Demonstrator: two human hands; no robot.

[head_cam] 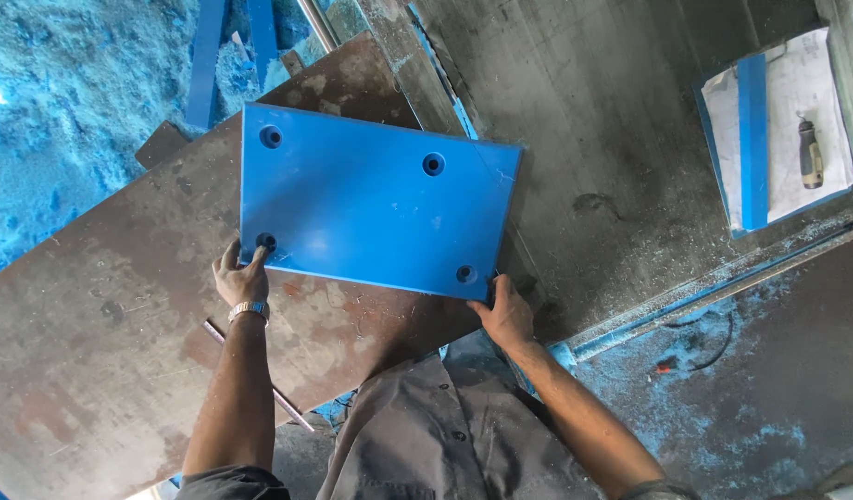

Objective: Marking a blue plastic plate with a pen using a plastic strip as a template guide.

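A blue rectangular plastic plate (371, 199) with four countersunk holes near its corners lies flat on a rusty brown metal table (102, 315). My left hand (241, 278) grips the plate's near left corner, thumb beside the hole; a metal watch is on that wrist. My right hand (506, 310) holds the near right corner at the edge. Both arms reach forward from my grey shirt.
Blue plastic shavings (65, 111) pile at the left and dust the floor at lower right. A white sheet with a blue strip (752, 130) and a small tool (810, 153) lies at the upper right. A grey metal surface (584, 111) extends behind the plate. A thin rod (292, 412) rests near my left forearm.
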